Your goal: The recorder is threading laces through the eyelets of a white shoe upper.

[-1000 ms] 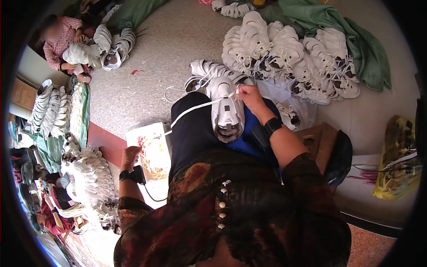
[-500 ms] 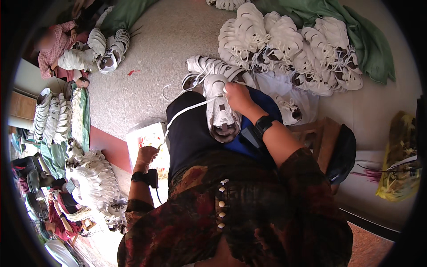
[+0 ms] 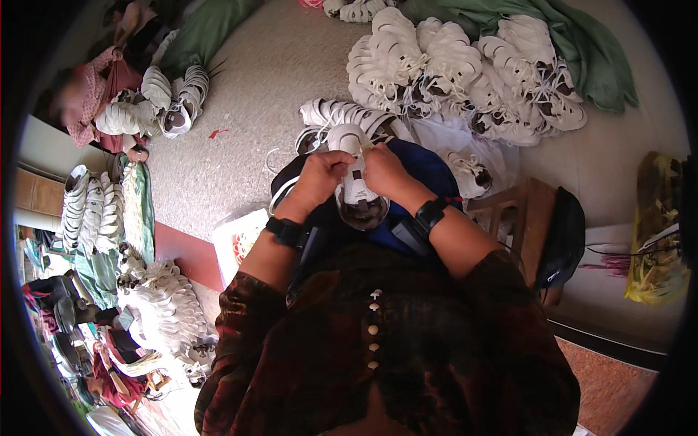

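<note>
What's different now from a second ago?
The left hand moved right and forward, away from the white box, to the shoe on the lap. The lace that stretched out to that hand now bends left of the shoe. Whether the fingers still pinch it is hidden. The right hand stayed at the shoe, and the shoe stayed on the lap.

Head-worn fisheye looks down, seemingly from near.
</note>
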Demonstrator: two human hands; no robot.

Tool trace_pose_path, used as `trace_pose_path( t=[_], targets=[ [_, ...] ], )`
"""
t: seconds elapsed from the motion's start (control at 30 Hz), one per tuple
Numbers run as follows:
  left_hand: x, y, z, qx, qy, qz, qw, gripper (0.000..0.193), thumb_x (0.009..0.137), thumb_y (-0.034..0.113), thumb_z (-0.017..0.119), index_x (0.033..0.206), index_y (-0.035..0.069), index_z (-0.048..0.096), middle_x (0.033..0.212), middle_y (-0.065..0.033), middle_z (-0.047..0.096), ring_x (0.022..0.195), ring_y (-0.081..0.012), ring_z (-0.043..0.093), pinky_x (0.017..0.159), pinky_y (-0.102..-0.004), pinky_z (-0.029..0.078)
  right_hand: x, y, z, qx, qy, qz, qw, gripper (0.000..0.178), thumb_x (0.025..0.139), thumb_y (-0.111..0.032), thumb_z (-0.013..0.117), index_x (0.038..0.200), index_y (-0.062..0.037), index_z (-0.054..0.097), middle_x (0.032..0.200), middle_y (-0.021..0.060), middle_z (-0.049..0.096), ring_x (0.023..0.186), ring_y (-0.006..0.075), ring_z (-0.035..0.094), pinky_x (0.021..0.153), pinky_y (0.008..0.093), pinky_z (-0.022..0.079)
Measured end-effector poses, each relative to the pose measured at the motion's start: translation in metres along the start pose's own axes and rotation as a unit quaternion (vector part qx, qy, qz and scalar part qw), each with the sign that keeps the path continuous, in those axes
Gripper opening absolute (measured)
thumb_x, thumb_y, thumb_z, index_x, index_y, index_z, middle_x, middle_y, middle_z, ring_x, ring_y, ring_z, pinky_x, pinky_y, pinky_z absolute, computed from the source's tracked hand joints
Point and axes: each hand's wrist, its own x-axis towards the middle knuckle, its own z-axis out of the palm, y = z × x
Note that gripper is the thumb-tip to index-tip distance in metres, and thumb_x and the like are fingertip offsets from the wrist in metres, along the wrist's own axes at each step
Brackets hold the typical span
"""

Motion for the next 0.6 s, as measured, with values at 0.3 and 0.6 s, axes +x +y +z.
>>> trace_pose_path(
  t=[0.3,0.6],
  targets=[
    [0.011,-0.018,0.05,0.385,0.015,0.129,0.914,0.007,0.07,0.007,0.053,0.074,0.004,0.058,0.075,-0.0157,0.057,0.069,-0.0303,0.06,0.061,-0.0376,0.05,0.014,0.035,0.009,0.19,-0.028,0.026,0.981,0.013,0.064,0.006,0.05,0.076,0.0029,0.055,0.07,0.0227,0.055,0.067,0.0327,0.056,0.062,0.0362,0.043],
    [0.012,-0.033,0.062,0.329,0.101,0.084,0.935,0.015,0.077,0.018,0.056,0.072,0.004,0.057,0.068,-0.0159,0.059,0.062,-0.0314,0.06,0.055,-0.0399,0.05,0.011,0.037,0.001,0.234,-0.084,-0.003,0.969,0.017,0.06,0.01,0.044,0.074,0.0064,0.053,0.067,0.0237,0.052,0.063,0.0244,0.053,0.059,0.0341,0.041]
  ],
)
